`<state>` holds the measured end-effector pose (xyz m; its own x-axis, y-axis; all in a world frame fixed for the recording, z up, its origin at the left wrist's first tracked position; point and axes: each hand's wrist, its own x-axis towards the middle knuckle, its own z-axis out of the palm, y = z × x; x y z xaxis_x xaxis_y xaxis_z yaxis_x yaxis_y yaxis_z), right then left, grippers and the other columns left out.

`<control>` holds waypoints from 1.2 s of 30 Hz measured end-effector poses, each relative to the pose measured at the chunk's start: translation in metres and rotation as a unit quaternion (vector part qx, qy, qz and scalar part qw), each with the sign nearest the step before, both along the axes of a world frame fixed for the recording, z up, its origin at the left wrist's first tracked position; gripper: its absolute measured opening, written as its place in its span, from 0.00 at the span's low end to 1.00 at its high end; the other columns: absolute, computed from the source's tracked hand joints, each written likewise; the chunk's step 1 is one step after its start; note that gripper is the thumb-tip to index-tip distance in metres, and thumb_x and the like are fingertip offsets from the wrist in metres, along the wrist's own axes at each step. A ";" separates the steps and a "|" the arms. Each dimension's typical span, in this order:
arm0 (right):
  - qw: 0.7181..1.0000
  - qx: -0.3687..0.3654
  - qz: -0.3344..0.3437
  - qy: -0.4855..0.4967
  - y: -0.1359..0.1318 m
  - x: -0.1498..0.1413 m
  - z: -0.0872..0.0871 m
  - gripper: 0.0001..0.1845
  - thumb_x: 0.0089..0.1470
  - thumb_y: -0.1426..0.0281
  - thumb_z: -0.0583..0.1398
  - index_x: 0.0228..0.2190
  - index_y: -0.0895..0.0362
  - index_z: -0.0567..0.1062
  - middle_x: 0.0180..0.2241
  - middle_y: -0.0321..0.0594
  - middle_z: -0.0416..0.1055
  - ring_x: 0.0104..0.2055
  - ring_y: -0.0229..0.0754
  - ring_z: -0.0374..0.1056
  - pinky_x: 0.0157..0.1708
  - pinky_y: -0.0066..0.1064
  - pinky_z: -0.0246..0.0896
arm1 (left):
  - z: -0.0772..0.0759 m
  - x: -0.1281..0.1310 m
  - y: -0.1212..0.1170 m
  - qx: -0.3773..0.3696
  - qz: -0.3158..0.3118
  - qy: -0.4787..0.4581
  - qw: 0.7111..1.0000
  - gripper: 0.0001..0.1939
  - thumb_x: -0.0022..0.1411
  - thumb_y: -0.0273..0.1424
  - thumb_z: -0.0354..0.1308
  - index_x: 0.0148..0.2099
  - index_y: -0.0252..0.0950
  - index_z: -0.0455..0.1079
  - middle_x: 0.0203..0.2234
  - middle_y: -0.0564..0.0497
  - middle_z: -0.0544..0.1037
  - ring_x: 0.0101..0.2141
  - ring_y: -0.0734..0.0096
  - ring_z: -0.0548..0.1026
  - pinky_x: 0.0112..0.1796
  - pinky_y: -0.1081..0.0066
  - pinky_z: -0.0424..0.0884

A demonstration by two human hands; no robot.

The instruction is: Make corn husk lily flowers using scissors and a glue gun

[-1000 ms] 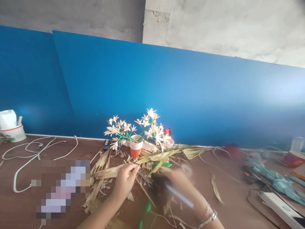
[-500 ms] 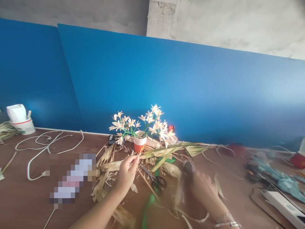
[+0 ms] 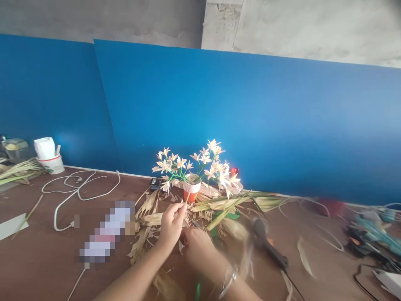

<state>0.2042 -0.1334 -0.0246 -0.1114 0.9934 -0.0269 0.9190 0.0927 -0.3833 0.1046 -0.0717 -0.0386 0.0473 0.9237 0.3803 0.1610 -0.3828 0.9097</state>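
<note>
My left hand (image 3: pixel 171 225) pinches a thin stick (image 3: pixel 185 205) among dried husk strips (image 3: pixel 150 219) on the brown table (image 3: pixel 40 259). My right hand (image 3: pixel 197 248) has its fingers curled just right of the left hand, over the husks; what it grips is hidden. A black glue gun (image 3: pixel 267 244) lies on the table to the right of my right hand. Behind the hands an orange paper cup (image 3: pixel 191 193) holds cream husk flowers (image 3: pixel 200 165) on green stems.
A white cable (image 3: pixel 73 194) loops across the table's left side. A white tub (image 3: pixel 52 161) stands at the far left against the blue wall panel (image 3: pixel 250 121). Teal craft pieces and wires (image 3: pixel 372 234) clutter the right edge. A white card (image 3: pixel 11 225) lies at left.
My right hand let go of the black glue gun on the table at right and came back left beside my left hand. The view shifted left.
</note>
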 end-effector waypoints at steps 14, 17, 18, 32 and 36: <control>0.963 -0.029 -0.032 0.267 0.017 0.030 -0.001 0.06 0.38 0.77 0.56 0.21 0.59 0.74 0.21 0.37 0.73 0.24 0.37 0.66 0.23 0.24 0.55 | 0.000 -0.001 0.000 -0.058 -0.008 -0.010 0.998 0.17 0.59 0.42 0.53 0.37 0.34 0.74 0.31 0.45 0.79 0.33 0.62 0.75 0.35 0.68 0.69; 0.928 -0.007 -0.062 0.367 0.019 0.042 0.017 0.10 0.45 0.70 0.56 0.31 0.58 0.74 0.25 0.37 0.73 0.25 0.37 0.66 0.24 0.25 0.57 | 0.004 0.001 -0.003 -0.083 -0.029 -0.026 0.996 0.16 0.59 0.41 0.53 0.35 0.34 0.74 0.29 0.48 0.79 0.32 0.63 0.75 0.34 0.69 0.68; 0.895 0.010 -0.083 0.438 0.018 0.043 0.024 0.11 0.45 0.68 0.58 0.33 0.58 0.74 0.26 0.37 0.74 0.25 0.37 0.66 0.25 0.26 0.58 | 0.005 0.003 -0.005 -0.090 -0.038 -0.029 0.995 0.15 0.59 0.41 0.53 0.35 0.35 0.74 0.28 0.49 0.79 0.32 0.63 0.75 0.34 0.70 0.68; 0.803 0.091 -0.131 0.574 0.015 0.036 0.033 0.11 0.40 0.65 0.66 0.23 0.59 0.73 0.22 0.36 0.70 0.25 0.37 0.63 0.27 0.28 0.58 | 0.013 0.010 -0.020 -0.081 -0.080 -0.007 0.993 0.14 0.58 0.39 0.54 0.35 0.35 0.76 0.30 0.49 0.80 0.35 0.61 0.74 0.38 0.67 0.67; 0.807 0.097 -0.129 0.568 0.016 0.037 0.031 0.10 0.40 0.65 0.66 0.24 0.59 0.73 0.23 0.37 0.71 0.27 0.38 0.64 0.29 0.29 0.59 | 0.015 0.010 -0.021 -0.076 -0.082 -0.010 0.994 0.13 0.57 0.38 0.54 0.34 0.35 0.76 0.29 0.49 0.80 0.34 0.62 0.75 0.37 0.68 0.67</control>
<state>0.2417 -0.1175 0.0062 0.2567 0.9606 0.1067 -0.0159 0.1146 -0.9933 0.1151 -0.0930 -0.0238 0.1948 0.9514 0.2385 0.0891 -0.2593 0.9617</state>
